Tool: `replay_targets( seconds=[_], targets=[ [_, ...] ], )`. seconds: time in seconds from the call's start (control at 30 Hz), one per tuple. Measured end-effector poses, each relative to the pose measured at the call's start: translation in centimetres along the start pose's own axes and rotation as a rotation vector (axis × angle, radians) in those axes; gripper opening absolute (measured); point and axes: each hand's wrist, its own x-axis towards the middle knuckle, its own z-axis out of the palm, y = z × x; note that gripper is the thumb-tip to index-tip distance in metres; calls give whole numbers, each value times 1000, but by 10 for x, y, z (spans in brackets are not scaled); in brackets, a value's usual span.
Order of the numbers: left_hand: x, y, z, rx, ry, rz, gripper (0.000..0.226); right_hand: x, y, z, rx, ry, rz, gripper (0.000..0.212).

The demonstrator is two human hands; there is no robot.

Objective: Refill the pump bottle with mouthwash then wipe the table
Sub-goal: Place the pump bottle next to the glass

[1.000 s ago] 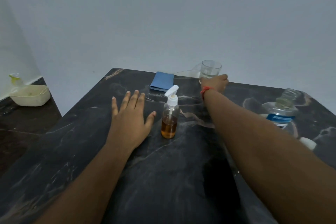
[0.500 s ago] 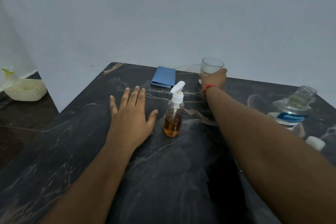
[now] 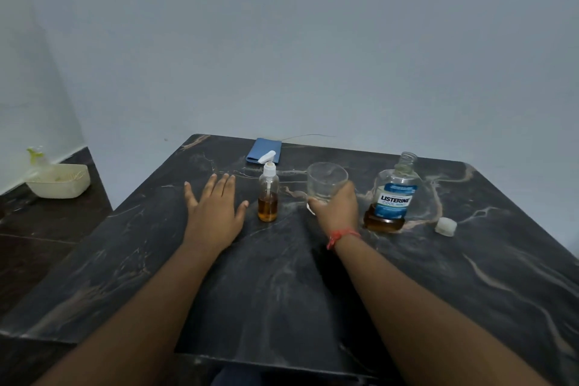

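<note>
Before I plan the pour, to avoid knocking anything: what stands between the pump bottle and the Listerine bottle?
In the head view, the glass, held by the right hand, stands between the pump bottle and the Listerine bottle.

A plain pale grey-blue wall (image 3: 297, 41) fills the upper half, meeting a second wall (image 3: 28, 88) in a corner on the left. Light is dim and even. A dark marble-patterned table (image 3: 470, 276) with pale veins stands against the wall. Left of it, a lower dark ledge (image 3: 47, 229) carries a cream basket (image 3: 59, 185).
</note>
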Motion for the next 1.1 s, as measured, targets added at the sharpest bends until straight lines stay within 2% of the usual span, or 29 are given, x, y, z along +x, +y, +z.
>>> replay_targets(
  seconds=[0.1,0.27,0.4,0.5,0.6,0.73,0.9,1.0,1.1],
  targets=[
    [-15,8,-5,-149,-14,-27,64,-18,7,-19,22,-55,-33,70],
    [-27,28,-21,-864,-65,-130,59,-29,12,-39,18,-118,-77,81],
    [-18,43,-33,-1049,-134,-118,69,-27,15,-41,9,-144,-96,86],
    [-8,55,-37,-1066,-180,-100,77,-22,19,-42,-10,-169,-108,86],
    [-3,64,-35,-1096,-171,-90,76,-16,23,-44,-44,-205,-121,84],
    [-2,69,-23,-1021,-6,-103,88,-11,27,-44,-46,-233,-146,90],
    [0,69,-12,-771,209,-14,100,-7,29,-45,-31,-243,-171,92],
    [1,73,-8,-725,279,3,94,-7,31,-45,-8,-243,-181,91],
    [-1,75,-5,-653,267,35,92,-7,31,-45,4,-239,-193,91]
  ],
)
